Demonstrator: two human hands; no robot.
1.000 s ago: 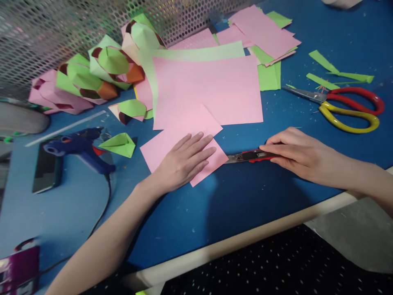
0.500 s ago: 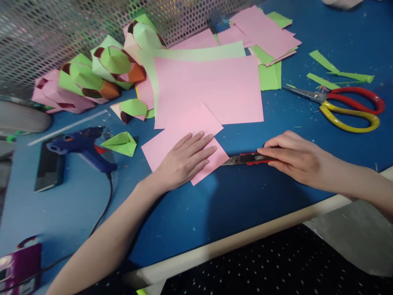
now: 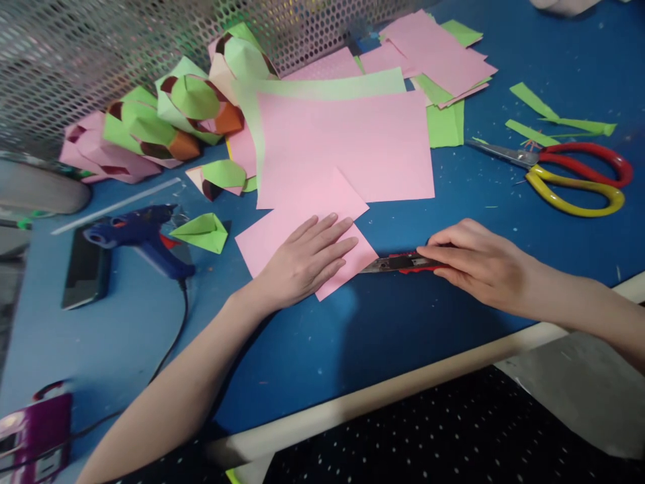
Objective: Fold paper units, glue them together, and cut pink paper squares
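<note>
My left hand lies flat with fingers outstretched on a small piece of pink paper, pressing it to the blue table. The far corner of that piece overlaps a large pink sheet, which rests on a pale green sheet. Closed around a red and black utility knife is my right hand. The knife lies low over the table, its blade pointing left; the blade's tip is hidden under the right corner of the small pink paper.
Red-and-yellow-handled scissors lie at right by green paper strips. At left are a blue glue gun, a phone and a folded green piece. Folded paper shapes line the mesh panel. Cut pink papers lie at the back.
My right hand and the knife have shifted slightly left, the blade reaching a little further under the pink paper. My left hand stays on the paper; the whole view has shifted slightly.
</note>
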